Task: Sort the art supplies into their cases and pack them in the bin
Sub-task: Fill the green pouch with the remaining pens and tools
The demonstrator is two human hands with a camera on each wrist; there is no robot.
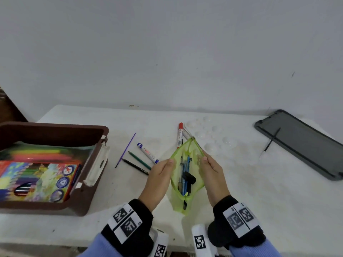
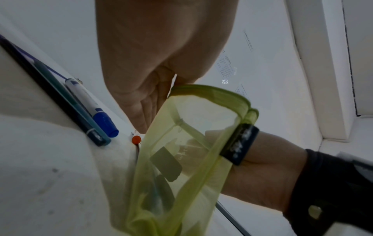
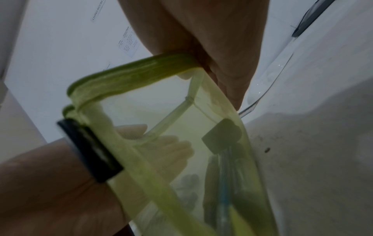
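green see-through mesh makes up the soft pencil pouch [image 1: 187, 165], and it sits near the front edge of the white table [image 1: 241, 191], about the middle. its top is pulled wide open. the left hand [image 1: 161, 173] pinches the left rim of the pouch, and the right hand [image 1: 211, 170] pinches the right rim. inside the pouch lie a few thin pens, some blue, and a black blocky thing; the mesh makes them too blurry to name.

behind the pouch, a red marker [image 1: 179, 134] and a white ruler [image 1: 186, 133] lie partly hidden by its far tip. to the left lie a blue marker [image 1: 148, 153], a green pencil [image 1: 139, 160], a black pencil [image 1: 135, 166] and a thin purple stick [image 1: 125, 149].

a brown plastic bin [image 1: 96, 160] stands at the left edge of the table. in it is a bright box [image 1: 37, 179] with pictures on it, and more blurry colours behind. the bin is cut off at the left.

a flat grey lid [image 1: 304, 143] lies at the right edge with a thin dark stick [image 1: 271, 140] across its rim. a clear bumpy tray [image 1: 215, 135] near the back is hard to see.
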